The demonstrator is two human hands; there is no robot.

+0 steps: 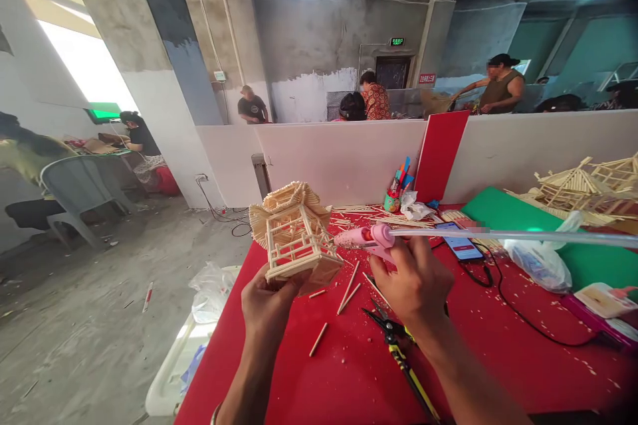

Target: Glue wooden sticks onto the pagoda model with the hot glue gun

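In my left hand (pixel 269 302) is a small model pavilion (pixel 299 239) built of pale wooden sticks, gripped by its flat base and tilted above the table. My right hand (pixel 413 279) is wrapped round a pink glue gun (pixel 366 238), with a long clear glue stick (pixel 513 235) jutting from its back to the right. The gun's nozzle points left at the corner posts of the model; whether it touches them I cannot tell. Under my right hand lie black-and-yellow cutters (pixel 399 352). Loose sticks (pixel 349 289) are scattered below the model.
The red table (pixel 279 378) carries a phone (pixel 458 242), a cable, a plastic bag (pixel 541 265) and a green board (pixel 498 209). More stick models (pixel 573 189) stand at the right. A pen cup (pixel 392 201) is at the back, before a white partition (pixel 339 159). Several people work beyond.
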